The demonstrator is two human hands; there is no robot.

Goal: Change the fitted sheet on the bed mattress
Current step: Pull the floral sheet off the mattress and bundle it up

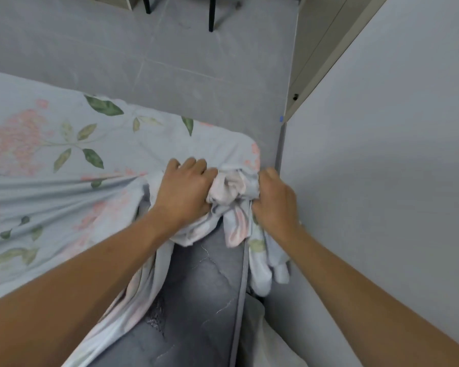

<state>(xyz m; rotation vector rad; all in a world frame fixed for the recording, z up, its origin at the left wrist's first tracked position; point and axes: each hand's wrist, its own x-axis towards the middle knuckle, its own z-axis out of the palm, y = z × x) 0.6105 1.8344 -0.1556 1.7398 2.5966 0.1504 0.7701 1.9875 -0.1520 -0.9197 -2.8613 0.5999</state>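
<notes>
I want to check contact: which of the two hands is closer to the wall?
The right hand. It grips the bunched floral sheet beside the grey wall; the left hand grips it further over the mattress.

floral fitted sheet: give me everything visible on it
The fitted sheet is thin pale blue-grey fabric printed with pink blossoms and green leaves. It lies wrinkled over the far mattress corner, while the near part is peeled back, baring the grey quilted mattress. The left hand and right hand grip a bunched edge between them.

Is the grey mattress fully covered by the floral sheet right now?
No: bare grey mattress shows below the bunched floral sheet that both hands grip.
</notes>
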